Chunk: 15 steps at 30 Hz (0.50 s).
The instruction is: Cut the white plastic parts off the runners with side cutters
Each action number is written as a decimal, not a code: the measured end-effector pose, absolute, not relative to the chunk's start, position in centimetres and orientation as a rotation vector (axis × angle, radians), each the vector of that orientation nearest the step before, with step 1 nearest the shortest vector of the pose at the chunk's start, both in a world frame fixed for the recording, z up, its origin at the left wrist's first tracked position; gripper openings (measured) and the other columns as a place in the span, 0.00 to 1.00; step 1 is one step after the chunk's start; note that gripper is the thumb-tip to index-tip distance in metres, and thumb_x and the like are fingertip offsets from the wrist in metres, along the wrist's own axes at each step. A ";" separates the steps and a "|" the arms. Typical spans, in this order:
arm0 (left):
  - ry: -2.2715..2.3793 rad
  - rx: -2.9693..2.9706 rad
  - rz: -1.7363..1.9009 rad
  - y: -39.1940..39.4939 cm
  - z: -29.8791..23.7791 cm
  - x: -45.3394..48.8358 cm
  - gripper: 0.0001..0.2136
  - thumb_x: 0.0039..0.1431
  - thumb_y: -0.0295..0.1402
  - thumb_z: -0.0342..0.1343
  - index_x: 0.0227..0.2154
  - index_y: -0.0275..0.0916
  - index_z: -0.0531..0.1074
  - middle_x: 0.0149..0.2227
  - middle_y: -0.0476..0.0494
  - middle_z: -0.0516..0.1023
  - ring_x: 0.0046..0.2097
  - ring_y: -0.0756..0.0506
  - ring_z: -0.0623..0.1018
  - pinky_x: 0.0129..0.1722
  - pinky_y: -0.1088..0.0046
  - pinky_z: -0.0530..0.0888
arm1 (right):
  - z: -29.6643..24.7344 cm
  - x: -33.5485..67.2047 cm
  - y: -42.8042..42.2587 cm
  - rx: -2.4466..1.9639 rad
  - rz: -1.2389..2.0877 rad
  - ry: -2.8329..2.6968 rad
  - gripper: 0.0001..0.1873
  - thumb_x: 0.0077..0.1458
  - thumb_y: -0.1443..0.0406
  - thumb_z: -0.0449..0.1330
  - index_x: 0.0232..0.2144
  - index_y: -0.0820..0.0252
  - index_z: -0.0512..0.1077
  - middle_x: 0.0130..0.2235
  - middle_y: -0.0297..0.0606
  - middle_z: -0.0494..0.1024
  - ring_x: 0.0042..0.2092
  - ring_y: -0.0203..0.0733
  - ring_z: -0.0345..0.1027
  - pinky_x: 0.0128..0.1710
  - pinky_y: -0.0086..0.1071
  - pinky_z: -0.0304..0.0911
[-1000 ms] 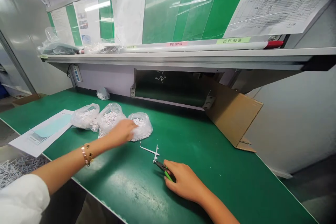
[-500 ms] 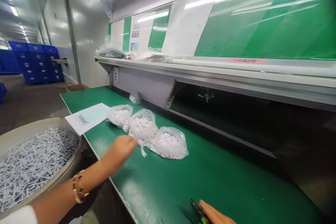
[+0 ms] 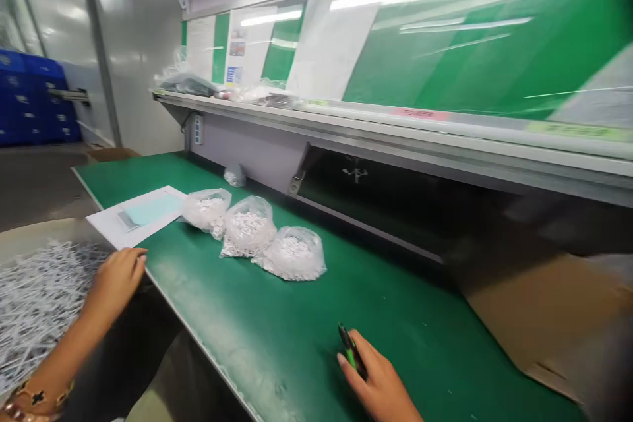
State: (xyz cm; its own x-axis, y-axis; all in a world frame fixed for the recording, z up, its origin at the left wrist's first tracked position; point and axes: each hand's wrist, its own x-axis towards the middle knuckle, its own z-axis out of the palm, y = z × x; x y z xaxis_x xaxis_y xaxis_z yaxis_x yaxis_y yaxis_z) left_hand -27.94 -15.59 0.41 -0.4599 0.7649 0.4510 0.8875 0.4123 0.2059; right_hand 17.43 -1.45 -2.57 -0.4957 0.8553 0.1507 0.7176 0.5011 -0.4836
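Note:
My left hand (image 3: 116, 280) is beside the table's front edge, next to a round bin (image 3: 37, 231) full of thin white plastic pieces (image 3: 44, 303). Its fingers are loosely bent and a little apart, with nothing visible in them. Over the green tabletop, my right hand (image 3: 373, 369) is closed around black-and-green pliers (image 3: 352, 351), whose dark head points away from me; the palm hides part of the handles. Three clear bags of small white parts stand in a row: the left bag (image 3: 208, 208), the middle bag (image 3: 248, 224) and the right bag (image 3: 294, 254).
White paper with a light-blue sheet (image 3: 153, 209) lies on the table's left part. A smaller bag (image 3: 234, 175) stands by the back wall. Above runs a shelf (image 3: 346, 120) holding plastic bags. A cardboard box (image 3: 548, 310) is at the right; blue crates (image 3: 34, 102) stand far left.
My left hand has moved from the bags, where a white piece hung from its fingers, back left to the bin. My right hand with the pliers shows more fully. The view has shifted right.

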 end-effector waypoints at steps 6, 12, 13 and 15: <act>-1.851 -2.571 -0.946 -6.2 2.4 -8.8 0.14 0.61 0.33 0.40 0.39 0.39 0.71 0.40 0.42 0.74 0.43 0.43 0.71 0.45 0.66 0.66 | -3.2 17.8 -0.8 -1.414 0.531 -1.913 0.13 0.48 0.57 0.49 0.34 0.55 0.52 0.29 0.33 0.62 0.30 0.39 0.61 0.33 0.33 0.63; -1.822 -2.890 -0.932 0.7 1.1 1.1 0.14 0.60 0.29 0.41 0.35 0.36 0.72 0.37 0.42 0.75 0.41 0.46 0.73 0.41 0.73 0.68 | -3.5 18.2 0.2 -1.513 0.546 -1.799 0.16 0.48 0.62 0.49 0.41 0.57 0.53 0.36 0.39 0.68 0.37 0.42 0.66 0.40 0.37 0.63; -1.852 -2.885 -0.920 1.6 0.6 1.6 0.14 0.60 0.28 0.40 0.35 0.35 0.72 0.37 0.41 0.75 0.40 0.46 0.74 0.40 0.73 0.68 | -3.2 18.3 0.7 -1.534 0.538 -1.795 0.14 0.49 0.62 0.47 0.40 0.57 0.55 0.36 0.40 0.69 0.38 0.43 0.66 0.40 0.37 0.63; -1.900 -2.872 -0.889 2.9 -0.4 1.8 0.14 0.60 0.29 0.40 0.35 0.35 0.72 0.37 0.39 0.75 0.40 0.45 0.74 0.39 0.72 0.69 | -2.4 18.4 2.2 -1.550 0.518 -1.806 0.12 0.50 0.62 0.45 0.38 0.57 0.58 0.35 0.39 0.71 0.38 0.43 0.67 0.40 0.37 0.62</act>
